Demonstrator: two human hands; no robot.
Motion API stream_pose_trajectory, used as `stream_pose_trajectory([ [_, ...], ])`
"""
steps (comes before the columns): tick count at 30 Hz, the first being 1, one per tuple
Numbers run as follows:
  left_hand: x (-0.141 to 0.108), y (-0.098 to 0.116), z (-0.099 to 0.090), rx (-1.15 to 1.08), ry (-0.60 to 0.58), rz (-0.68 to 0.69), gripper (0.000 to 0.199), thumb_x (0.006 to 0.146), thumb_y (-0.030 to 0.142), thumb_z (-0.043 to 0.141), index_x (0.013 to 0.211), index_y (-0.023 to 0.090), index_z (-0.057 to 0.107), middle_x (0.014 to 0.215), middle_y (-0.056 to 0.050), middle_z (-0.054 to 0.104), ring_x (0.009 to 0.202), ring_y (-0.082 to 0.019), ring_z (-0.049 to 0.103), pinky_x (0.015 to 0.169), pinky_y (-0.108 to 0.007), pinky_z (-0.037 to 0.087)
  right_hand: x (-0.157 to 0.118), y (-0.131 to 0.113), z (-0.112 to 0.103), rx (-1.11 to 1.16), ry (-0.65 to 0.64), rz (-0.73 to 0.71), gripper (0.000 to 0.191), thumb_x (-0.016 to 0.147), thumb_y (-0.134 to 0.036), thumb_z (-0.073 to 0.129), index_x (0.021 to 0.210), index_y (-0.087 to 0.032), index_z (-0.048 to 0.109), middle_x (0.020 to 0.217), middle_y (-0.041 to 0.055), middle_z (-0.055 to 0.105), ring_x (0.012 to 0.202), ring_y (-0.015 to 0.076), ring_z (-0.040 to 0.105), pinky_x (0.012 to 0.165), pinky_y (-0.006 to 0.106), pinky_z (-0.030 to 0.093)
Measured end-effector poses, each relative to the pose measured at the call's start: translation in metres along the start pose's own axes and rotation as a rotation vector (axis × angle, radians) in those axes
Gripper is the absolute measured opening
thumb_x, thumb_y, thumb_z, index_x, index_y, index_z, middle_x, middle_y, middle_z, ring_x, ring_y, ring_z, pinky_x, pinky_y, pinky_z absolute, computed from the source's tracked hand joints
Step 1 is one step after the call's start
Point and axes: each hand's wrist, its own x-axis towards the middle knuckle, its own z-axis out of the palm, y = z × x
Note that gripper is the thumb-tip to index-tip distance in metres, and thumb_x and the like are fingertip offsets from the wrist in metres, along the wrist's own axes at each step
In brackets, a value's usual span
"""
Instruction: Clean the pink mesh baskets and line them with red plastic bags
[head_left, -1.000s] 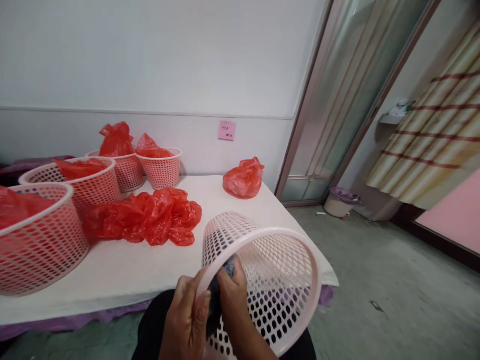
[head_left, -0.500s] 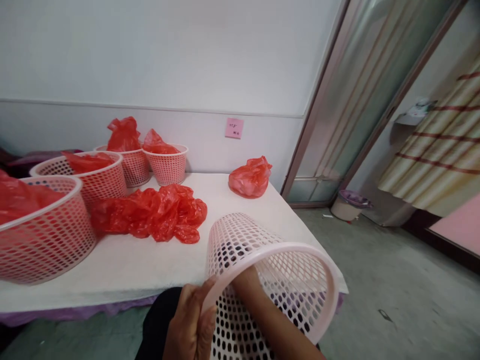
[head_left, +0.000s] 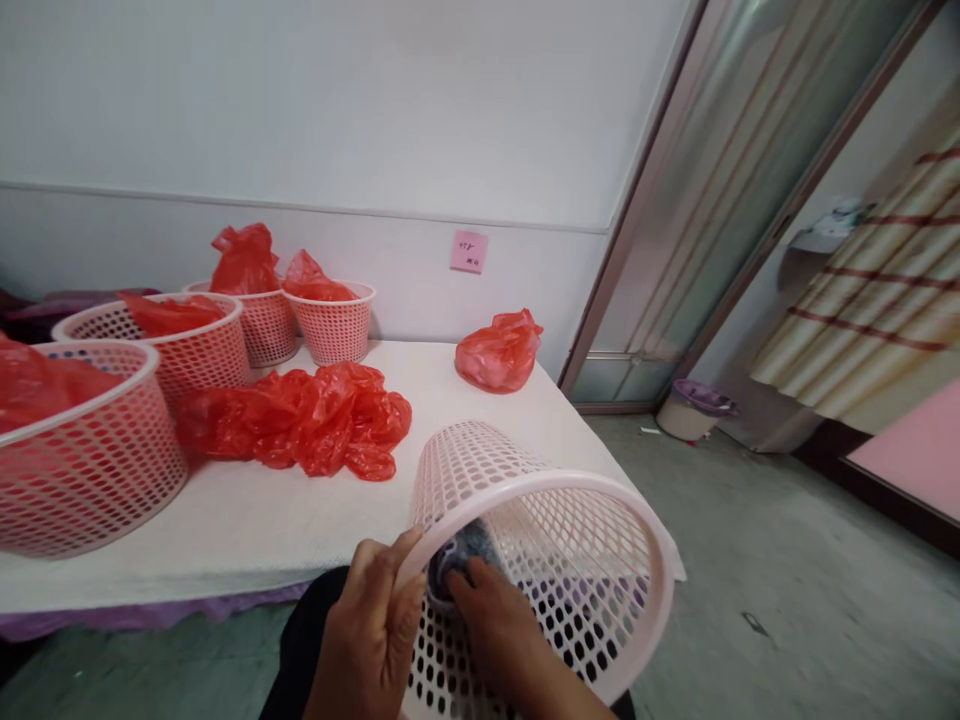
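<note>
A pale pink plastic mesh basket (head_left: 480, 455) lies tipped on its side at the table's front edge, its mouth facing me. My left hand (head_left: 371, 610) grips the rim on the left side. Inside the basket, my right hand (head_left: 491, 615) has its fingers closed on a dark grey-blue cloth (head_left: 472, 550), its far part fuzzy; I cannot tell what kind of item it is. Left of the basket, a heap of crumpled red plastic bags (head_left: 322, 415) rests on the table.
Several pink baskets with red bags in them, such as the nearest basket (head_left: 90, 470), stand on the left of the white table (head_left: 247, 530). A knotted red bag (head_left: 499, 352) sits near the wall. A pink note (head_left: 469, 252) is on the wall. A bin (head_left: 694, 408) stands on the floor.
My right hand has drawn back from deep inside the basket toward its mouth, and the dark cloth now shows in its fingers. My left hand keeps its hold on the rim.
</note>
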Motion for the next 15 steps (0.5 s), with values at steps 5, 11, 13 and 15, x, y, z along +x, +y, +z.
stream_pose_trajectory([
  [5,-0.004,0.001,0.005,0.020,-0.004,0.010,0.033,0.098,0.025,0.039,0.131,0.027,0.044,0.090,-0.001,0.052,0.080,-0.014,0.062,0.069,-0.024,0.053,-0.013,0.015,-0.017,-0.230,-0.057,0.105,0.034,0.078,-0.003,0.045,0.097,-0.017,0.070,0.104,0.0168,0.068,0.093,0.0324,0.066,0.077,0.044,0.053],
  [11,0.014,-0.007,-0.005,0.075,0.030,-0.009,0.033,0.099,0.029,0.038,0.130,0.024,0.047,0.096,-0.003,0.051,0.088,-0.016,0.060,0.078,-0.030,0.051,-0.057,-0.001,0.029,-0.043,0.038,-0.160,0.012,0.079,-0.027,0.065,0.091,-0.027,0.067,0.086,0.0020,0.067,0.066,0.0171,0.062,0.054,0.026,0.044],
  [13,0.022,-0.011,-0.009,0.089,0.038,-0.001,0.033,0.099,0.032,0.037,0.128,0.020,0.050,0.096,-0.004,0.053,0.091,-0.018,0.059,0.082,-0.033,0.050,-0.070,0.007,0.033,-0.142,0.166,-0.210,0.007,0.080,-0.024,0.064,0.086,-0.027,0.066,0.079,0.0018,0.066,0.063,0.0187,0.059,0.051,0.028,0.039],
  [15,0.028,-0.014,-0.012,0.096,0.037,0.008,0.035,0.099,0.034,0.037,0.124,0.016,0.054,0.095,-0.006,0.055,0.092,-0.020,0.060,0.084,-0.035,0.050,-0.077,0.020,0.026,-0.209,0.267,-0.208,0.006,0.077,-0.019,0.065,0.078,-0.025,0.065,0.075,0.0035,0.065,0.064,0.0214,0.058,0.050,0.030,0.036],
])
